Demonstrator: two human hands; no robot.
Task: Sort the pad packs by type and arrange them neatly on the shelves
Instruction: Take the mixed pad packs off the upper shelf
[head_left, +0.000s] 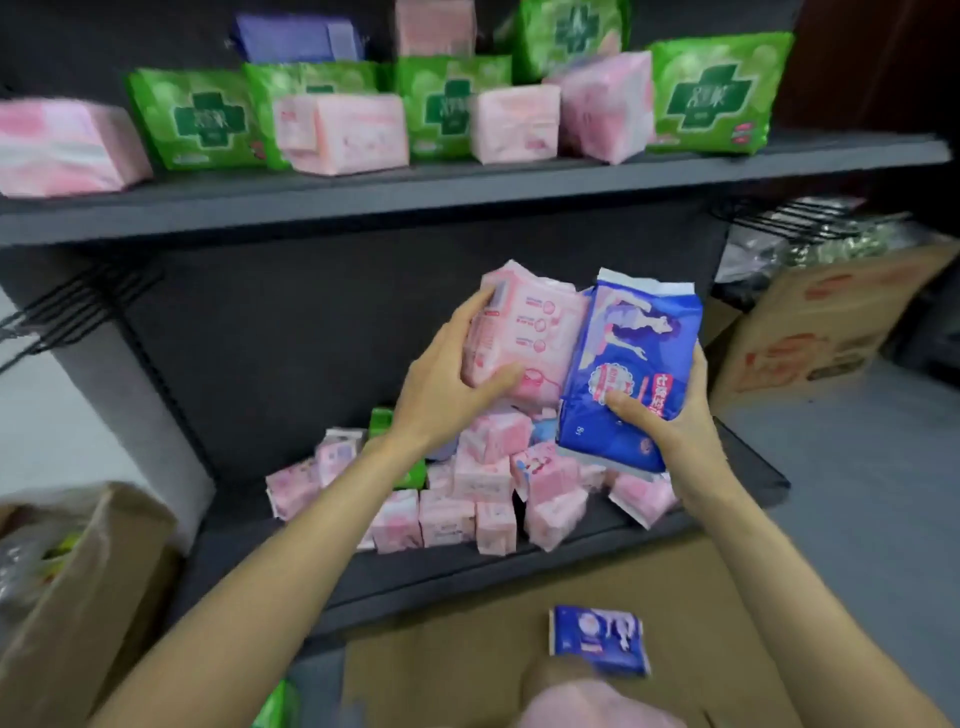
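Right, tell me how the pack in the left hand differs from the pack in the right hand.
The pink pack in the left hand is pale pink with small round printed marks; the blue pack in the right hand is dark blue with a white figure. The pink pack looks thick and bulky, the blue pack flatter and taller. Both are soft plastic packs held above the pile on the lower shelf, side by side.

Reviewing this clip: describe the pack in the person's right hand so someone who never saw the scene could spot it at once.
Start at the dark shelf unit and drop to the lower shelf, where small pink packs lie heaped. Above that heap both hands hold packs side by side; the right hand grips the blue pack. It is the only blue pack held, standing upright beside the pink pack in the left hand.
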